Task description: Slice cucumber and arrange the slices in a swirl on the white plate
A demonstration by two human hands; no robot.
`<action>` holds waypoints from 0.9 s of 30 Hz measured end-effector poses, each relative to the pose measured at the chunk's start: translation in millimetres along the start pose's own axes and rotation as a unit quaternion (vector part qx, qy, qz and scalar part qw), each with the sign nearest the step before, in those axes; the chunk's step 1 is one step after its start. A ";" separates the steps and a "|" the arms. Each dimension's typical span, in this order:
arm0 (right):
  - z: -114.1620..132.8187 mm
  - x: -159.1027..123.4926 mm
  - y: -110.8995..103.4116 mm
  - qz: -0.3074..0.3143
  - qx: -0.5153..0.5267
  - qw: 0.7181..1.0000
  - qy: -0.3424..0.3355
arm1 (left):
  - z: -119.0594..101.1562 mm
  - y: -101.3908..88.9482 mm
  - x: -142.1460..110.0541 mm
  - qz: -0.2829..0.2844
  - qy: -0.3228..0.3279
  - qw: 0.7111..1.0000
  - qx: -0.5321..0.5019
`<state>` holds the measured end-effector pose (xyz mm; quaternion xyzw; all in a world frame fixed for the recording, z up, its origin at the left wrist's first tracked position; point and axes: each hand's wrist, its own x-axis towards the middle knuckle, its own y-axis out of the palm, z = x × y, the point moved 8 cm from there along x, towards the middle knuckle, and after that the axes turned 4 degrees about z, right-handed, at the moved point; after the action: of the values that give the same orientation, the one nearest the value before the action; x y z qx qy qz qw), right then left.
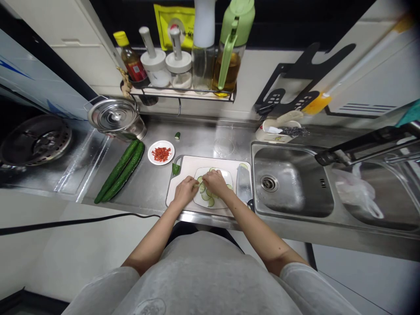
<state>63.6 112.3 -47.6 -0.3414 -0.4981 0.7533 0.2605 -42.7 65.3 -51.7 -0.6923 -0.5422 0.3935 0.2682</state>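
Note:
A white plate (226, 177) with cucumber slices (206, 197) sits on a white cutting board (187, 165). My left hand (185, 190) rests at the plate's left edge, fingers curled and pinched on a cucumber slice. My right hand (215, 183) is over the plate's middle, fingers bent down onto the slices; what it holds is hidden. A cleaver (243, 183) lies on the board's right side. A cucumber end (176, 169) lies at the board's upper left.
Two whole cucumbers (121, 170) lie left of the board, beside a small dish of chopped red chilli (161, 153). A lidded steel pot (114, 117) stands behind. A sink (288, 188) is to the right. A rack of bottles (183, 65) hangs on the wall.

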 end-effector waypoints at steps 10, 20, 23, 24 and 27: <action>-1.1 -0.6 1.8 -0.016 -0.007 1.000 0.003 | 2.8 3.7 1.4 -0.005 0.006 1.000 0.013; 0.2 -1.6 -0.3 -0.005 -0.008 1.000 0.012 | -2.4 2.1 -0.2 -0.002 0.030 0.999 0.032; -2.5 -2.8 -5.3 -0.021 0.019 0.999 0.017 | -5.8 -1.9 -2.1 -0.016 0.037 0.998 0.039; -6.3 -4.2 -9.4 -0.035 0.037 0.998 0.022 | -6.8 -3.5 -2.5 -0.023 0.039 0.998 0.041; -30.6 -15.2 -29.4 -0.104 0.106 0.987 0.056 | -9.5 -7.5 -3.3 -0.047 0.053 0.996 0.045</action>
<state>98.4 129.6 -24.7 -0.2995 -0.4328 0.7504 0.3999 -39.1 64.7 -39.7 -0.6734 -0.5408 0.3668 0.3457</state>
